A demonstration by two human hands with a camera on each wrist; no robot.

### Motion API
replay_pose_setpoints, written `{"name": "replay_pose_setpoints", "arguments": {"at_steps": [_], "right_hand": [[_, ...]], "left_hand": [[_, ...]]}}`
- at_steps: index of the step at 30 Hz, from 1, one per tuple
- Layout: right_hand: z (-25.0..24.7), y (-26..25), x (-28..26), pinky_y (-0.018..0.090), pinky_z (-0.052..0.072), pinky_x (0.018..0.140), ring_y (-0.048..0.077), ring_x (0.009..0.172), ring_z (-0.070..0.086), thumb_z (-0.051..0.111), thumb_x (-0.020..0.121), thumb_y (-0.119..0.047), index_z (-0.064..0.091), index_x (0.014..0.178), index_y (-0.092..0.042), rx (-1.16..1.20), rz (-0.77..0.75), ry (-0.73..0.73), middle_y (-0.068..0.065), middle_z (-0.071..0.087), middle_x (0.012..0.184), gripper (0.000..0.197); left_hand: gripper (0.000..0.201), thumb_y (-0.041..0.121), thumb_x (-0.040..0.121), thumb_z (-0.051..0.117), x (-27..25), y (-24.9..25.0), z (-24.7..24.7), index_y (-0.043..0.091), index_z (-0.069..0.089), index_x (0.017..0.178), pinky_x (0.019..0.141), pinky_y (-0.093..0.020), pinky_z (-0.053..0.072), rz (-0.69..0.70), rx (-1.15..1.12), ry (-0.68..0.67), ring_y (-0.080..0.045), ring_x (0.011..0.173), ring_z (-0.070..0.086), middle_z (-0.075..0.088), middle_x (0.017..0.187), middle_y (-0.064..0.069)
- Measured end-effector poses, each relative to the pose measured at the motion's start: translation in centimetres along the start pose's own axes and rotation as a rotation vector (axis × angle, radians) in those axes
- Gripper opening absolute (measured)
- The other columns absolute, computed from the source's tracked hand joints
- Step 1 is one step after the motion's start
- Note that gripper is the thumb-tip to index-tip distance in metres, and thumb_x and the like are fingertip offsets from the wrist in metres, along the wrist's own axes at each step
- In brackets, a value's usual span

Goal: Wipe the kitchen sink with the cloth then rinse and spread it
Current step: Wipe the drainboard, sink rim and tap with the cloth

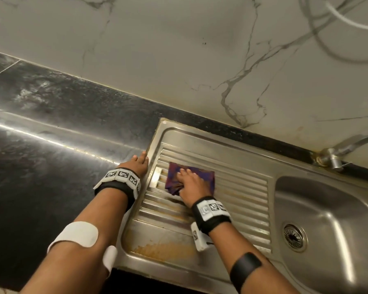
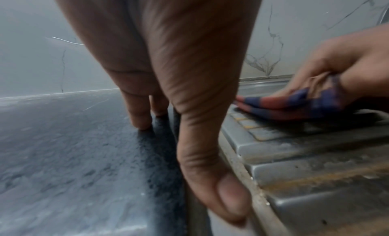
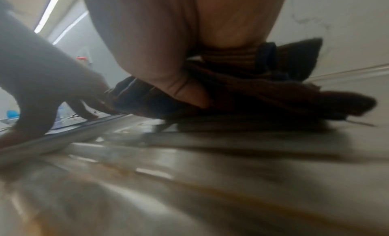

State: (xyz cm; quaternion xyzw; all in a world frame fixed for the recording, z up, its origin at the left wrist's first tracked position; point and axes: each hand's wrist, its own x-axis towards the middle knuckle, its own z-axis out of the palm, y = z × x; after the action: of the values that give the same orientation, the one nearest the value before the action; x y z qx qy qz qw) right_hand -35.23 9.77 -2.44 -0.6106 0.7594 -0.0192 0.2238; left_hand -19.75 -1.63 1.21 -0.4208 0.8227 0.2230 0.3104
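Note:
A folded red-and-blue striped cloth lies on the ribbed drainboard of the steel sink, near its far left part. My right hand lies on top of it, fingers spread forward over the cloth and thumb tucked into a fold that bunches up between thumb and fingers. My left hand rests with straight fingers on the black counter, right beside the sink's left rim, and holds nothing.
The basin with its drain lies to the right. A tap stands behind it. Orange-brown stains mark the drainboard's front. The black counter stretches left, and a marble wall runs behind.

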Motion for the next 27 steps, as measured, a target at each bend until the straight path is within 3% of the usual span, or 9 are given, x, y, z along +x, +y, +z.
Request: {"name": "replay_pose_setpoints", "arguments": {"at_steps": [4, 7, 10, 13, 16, 19, 22, 25, 27], "right_hand": [[0.1, -2.4, 1.4, 0.036, 0.020, 0.117, 0.022, 0.145, 0.023, 0.041, 0.088, 0.004, 0.037, 0.146, -0.013, -0.025, -0.084, -0.035, 0.004, 0.027, 0.157, 0.060], [-0.1, 0.1, 0.0, 0.037, 0.023, 0.118, 0.016, 0.144, 0.024, 0.042, 0.089, 0.003, 0.040, 0.144, -0.019, 0.055, -0.032, -0.004, -0.003, 0.029, 0.156, 0.059], [-0.1, 4.4, -2.4, 0.022, 0.014, 0.115, 0.012, 0.143, 0.026, 0.042, 0.087, 0.004, 0.043, 0.143, -0.019, 0.117, 0.075, 0.055, -0.006, 0.033, 0.153, 0.061], [-0.1, 9.4, -5.3, 0.014, 0.012, 0.111, 0.011, 0.141, 0.031, 0.045, 0.081, 0.008, 0.051, 0.137, -0.015, 0.183, 0.257, 0.129, -0.003, 0.042, 0.148, 0.061], [-0.2, 13.1, -7.6, 0.024, 0.020, 0.116, 0.015, 0.139, 0.036, 0.047, 0.078, 0.010, 0.055, 0.134, -0.014, 0.175, 0.440, 0.195, -0.002, 0.047, 0.145, 0.062], [-0.4, 13.5, -7.7, 0.028, 0.024, 0.116, 0.018, 0.138, 0.039, 0.046, 0.078, 0.009, 0.056, 0.133, -0.013, 0.143, 0.512, 0.219, 0.000, 0.047, 0.145, 0.060], [-0.1, 11.2, -6.3, 0.028, 0.022, 0.116, 0.018, 0.140, 0.034, 0.045, 0.082, 0.006, 0.051, 0.137, -0.014, 0.102, 0.486, 0.187, 0.002, 0.041, 0.150, 0.059], [0.6, 7.2, -4.0, 0.028, 0.019, 0.117, 0.015, 0.144, 0.026, 0.043, 0.082, 0.003, 0.044, 0.143, -0.017, 0.063, 0.353, 0.144, -0.001, 0.033, 0.154, 0.063], [0.9, 3.8, -2.4, 0.029, 0.018, 0.117, 0.015, 0.146, 0.021, 0.043, 0.083, 0.003, 0.038, 0.146, -0.019, 0.051, 0.237, 0.110, -0.001, 0.027, 0.157, 0.067]], "left_hand": [[0.067, 0.003, 0.099, 0.034, -0.1, -0.2, 0.0, 0.008, -0.007, 0.152, 0.120, -0.043, 0.010, -0.004, -0.036, 0.005, -0.024, 0.148, -0.005, -0.015, 0.159, -0.005], [0.089, 0.004, 0.090, 0.057, 0.3, -0.7, 0.5, 0.007, -0.007, 0.151, 0.119, -0.045, 0.014, 0.024, 0.069, 0.017, -0.027, 0.148, -0.004, -0.016, 0.159, -0.007], [0.103, 0.005, 0.082, 0.068, 0.4, -0.9, 0.6, 0.007, -0.008, 0.151, 0.119, -0.045, 0.017, 0.031, 0.115, 0.021, -0.027, 0.148, -0.003, -0.017, 0.159, -0.007], [0.102, 0.005, 0.083, 0.067, 0.5, -1.0, 0.4, 0.008, -0.008, 0.151, 0.119, -0.045, 0.017, 0.037, 0.123, 0.012, -0.027, 0.148, -0.003, -0.017, 0.159, -0.006], [0.099, 0.004, 0.084, 0.065, 0.5, -1.1, 0.4, 0.008, -0.008, 0.152, 0.118, -0.046, 0.018, 0.037, 0.118, 0.011, -0.027, 0.148, -0.002, -0.016, 0.159, -0.006], [0.082, 0.003, 0.094, 0.050, 0.9, -1.0, 0.5, 0.009, -0.007, 0.152, 0.119, -0.045, 0.016, 0.023, 0.034, 0.009, -0.025, 0.148, -0.002, -0.014, 0.159, -0.005], [0.071, 0.004, 0.098, 0.038, 1.7, -1.2, 0.6, 0.011, -0.008, 0.152, 0.119, -0.046, 0.017, 0.000, -0.066, 0.009, -0.024, 0.148, -0.002, -0.012, 0.160, -0.004], [0.091, 0.000, 0.087, 0.059, 2.1, -1.2, 1.1, 0.009, -0.004, 0.152, 0.117, -0.048, 0.022, 0.027, 0.020, 0.045, -0.028, 0.148, -0.001, -0.014, 0.160, -0.005], [0.092, -0.002, 0.085, 0.060, 2.1, -1.2, 1.2, 0.007, -0.002, 0.152, 0.116, -0.049, 0.024, 0.026, 0.055, 0.065, -0.029, 0.148, 0.001, -0.014, 0.160, -0.005]]}}
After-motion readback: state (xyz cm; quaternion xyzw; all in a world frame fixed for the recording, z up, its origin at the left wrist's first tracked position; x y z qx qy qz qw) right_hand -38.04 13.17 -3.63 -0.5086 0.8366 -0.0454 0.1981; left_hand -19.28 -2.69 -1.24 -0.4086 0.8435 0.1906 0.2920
